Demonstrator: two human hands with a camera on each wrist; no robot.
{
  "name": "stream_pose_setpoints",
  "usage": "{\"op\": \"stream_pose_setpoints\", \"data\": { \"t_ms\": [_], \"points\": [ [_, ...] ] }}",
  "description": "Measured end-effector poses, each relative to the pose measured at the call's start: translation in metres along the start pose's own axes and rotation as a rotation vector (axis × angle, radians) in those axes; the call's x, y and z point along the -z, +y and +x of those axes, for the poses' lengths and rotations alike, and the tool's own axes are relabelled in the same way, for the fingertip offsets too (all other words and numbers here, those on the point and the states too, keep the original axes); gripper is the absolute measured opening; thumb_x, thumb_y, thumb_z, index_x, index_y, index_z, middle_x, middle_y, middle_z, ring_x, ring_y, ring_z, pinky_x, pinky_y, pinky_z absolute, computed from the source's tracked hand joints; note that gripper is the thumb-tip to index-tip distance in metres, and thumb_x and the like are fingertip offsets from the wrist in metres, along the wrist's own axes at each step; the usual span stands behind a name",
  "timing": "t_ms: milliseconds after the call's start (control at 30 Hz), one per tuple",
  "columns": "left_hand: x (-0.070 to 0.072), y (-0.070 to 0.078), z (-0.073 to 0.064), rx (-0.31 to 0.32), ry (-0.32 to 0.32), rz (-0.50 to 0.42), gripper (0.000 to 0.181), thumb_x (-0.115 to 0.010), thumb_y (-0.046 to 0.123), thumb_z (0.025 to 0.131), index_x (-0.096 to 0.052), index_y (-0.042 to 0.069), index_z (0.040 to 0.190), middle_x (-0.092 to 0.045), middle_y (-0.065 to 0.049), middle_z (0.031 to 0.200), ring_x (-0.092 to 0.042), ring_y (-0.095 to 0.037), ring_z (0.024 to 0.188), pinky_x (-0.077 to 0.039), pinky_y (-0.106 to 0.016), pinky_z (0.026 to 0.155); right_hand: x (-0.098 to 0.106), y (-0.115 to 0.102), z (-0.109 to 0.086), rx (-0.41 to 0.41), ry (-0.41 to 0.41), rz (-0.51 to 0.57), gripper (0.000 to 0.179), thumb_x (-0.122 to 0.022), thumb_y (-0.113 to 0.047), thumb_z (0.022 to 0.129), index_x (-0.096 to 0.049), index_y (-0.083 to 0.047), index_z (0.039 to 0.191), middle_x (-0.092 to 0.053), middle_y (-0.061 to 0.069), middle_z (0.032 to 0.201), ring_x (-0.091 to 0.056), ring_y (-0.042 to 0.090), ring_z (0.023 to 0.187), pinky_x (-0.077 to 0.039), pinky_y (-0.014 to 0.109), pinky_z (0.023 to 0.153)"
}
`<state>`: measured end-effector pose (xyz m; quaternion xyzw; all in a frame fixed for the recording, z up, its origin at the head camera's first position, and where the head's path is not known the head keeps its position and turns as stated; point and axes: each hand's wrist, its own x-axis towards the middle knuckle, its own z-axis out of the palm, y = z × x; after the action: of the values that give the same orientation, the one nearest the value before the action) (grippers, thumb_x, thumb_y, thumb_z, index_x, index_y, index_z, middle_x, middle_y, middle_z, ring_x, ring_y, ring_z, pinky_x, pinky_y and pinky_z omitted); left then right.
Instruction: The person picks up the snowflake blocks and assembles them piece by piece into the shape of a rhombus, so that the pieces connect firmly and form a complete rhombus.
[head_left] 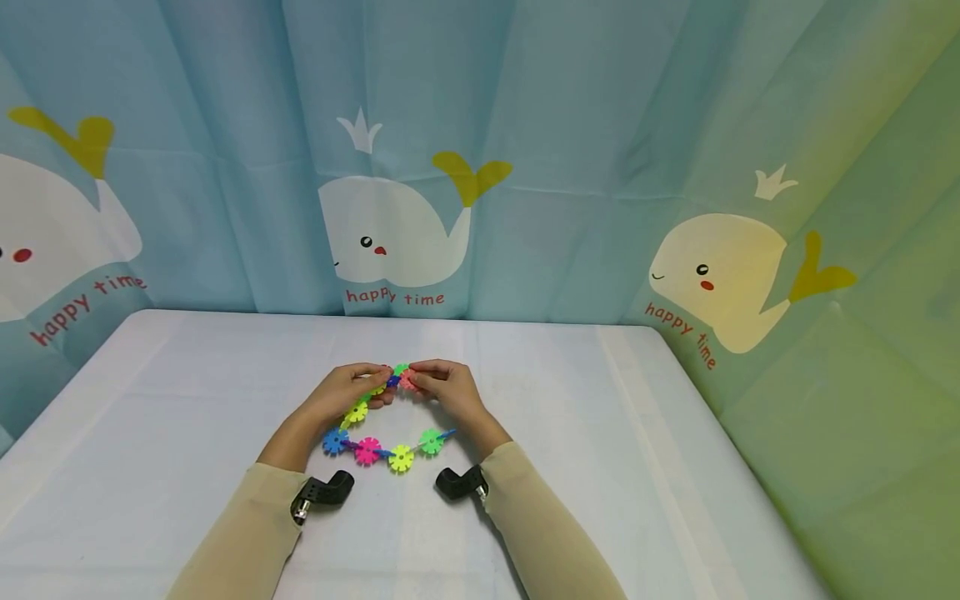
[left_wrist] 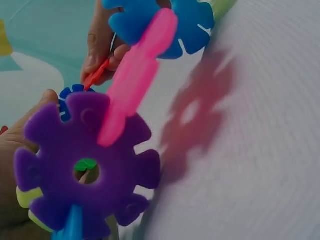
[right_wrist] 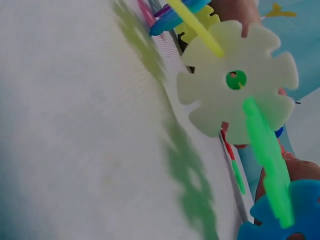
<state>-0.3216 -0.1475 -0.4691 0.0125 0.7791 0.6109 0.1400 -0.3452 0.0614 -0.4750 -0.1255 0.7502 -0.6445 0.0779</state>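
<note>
A chain of interlocking notched plastic discs (head_left: 367, 452) in several colours curves over the white table below my hands. My left hand (head_left: 341, 393) pinches the upper end of the chain, beside a dark blue disc (head_left: 393, 382). Close against it, my right hand (head_left: 454, 392) pinches a red-pink disc (head_left: 407, 382) between thumb and fingers. In the left wrist view, that red disc (left_wrist: 96, 75) meets the small blue disc (left_wrist: 75, 95) edge on; a purple disc (left_wrist: 50, 145) and a pink disc (left_wrist: 132, 85) stand nearer. A whitish disc (right_wrist: 210, 90) and a green disc (right_wrist: 267, 155) fill the right wrist view.
The table (head_left: 600, 467) has a white cloth. Behind it hangs a blue curtain (head_left: 570, 167) printed with whales, turning green at the right. Black wrist-worn camera mounts (head_left: 330, 489) jut inward from both sleeves. The chain's other end lies near the right wrist.
</note>
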Motion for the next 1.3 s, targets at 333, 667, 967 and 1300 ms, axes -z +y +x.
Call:
{"op": "stream_pose_setpoints", "data": {
  "t_ms": [333,667,967,1300],
  "points": [
    [-0.0005,0.0006,-0.0008,-0.009,0.002,-0.096,0.051,-0.064,0.030,0.097,-0.055,-0.004,0.135,-0.071,-0.017,0.111,-0.071,-0.016,0.093,-0.058,-0.029,0.085,-0.0009,-0.0013,-0.0015,0.008,-0.009,-0.003,0.025,-0.070,-0.007,0.091,-0.071,0.005,0.112,-0.075,0.016,0.096,-0.065,0.004,0.067,-0.057,0.023,0.067],
    [-0.0038,-0.0010,0.0011,-0.041,0.004,-0.118,0.045,-0.064,0.021,0.097,-0.058,-0.007,0.131,-0.064,-0.024,0.125,-0.071,-0.016,0.093,-0.058,-0.030,0.085,-0.0025,-0.0013,-0.0047,0.069,-0.029,-0.040,0.024,-0.069,-0.011,0.092,-0.072,0.003,0.111,-0.074,0.015,0.099,-0.068,0.007,0.071,-0.059,0.028,0.071],
    [-0.0038,0.0028,0.0024,0.010,0.028,-0.111,0.046,-0.064,0.025,0.097,-0.056,0.003,0.137,-0.068,-0.020,0.117,-0.072,-0.017,0.091,-0.059,-0.028,0.081,-0.0036,-0.0031,-0.0043,0.039,-0.004,-0.046,0.025,-0.070,-0.010,0.091,-0.072,0.003,0.112,-0.074,0.017,0.097,-0.066,0.006,0.070,-0.056,0.022,0.065],
    [0.0025,0.0017,-0.0017,0.003,0.017,-0.132,0.048,-0.062,0.027,0.098,-0.054,0.001,0.138,-0.072,-0.016,0.107,-0.071,-0.017,0.086,-0.059,-0.028,0.077,-0.0024,-0.0033,-0.0033,-0.012,0.006,-0.043,0.026,-0.069,-0.014,0.093,-0.072,-0.001,0.116,-0.074,0.013,0.104,-0.067,0.005,0.072,-0.056,0.021,0.068]
  ]
}}
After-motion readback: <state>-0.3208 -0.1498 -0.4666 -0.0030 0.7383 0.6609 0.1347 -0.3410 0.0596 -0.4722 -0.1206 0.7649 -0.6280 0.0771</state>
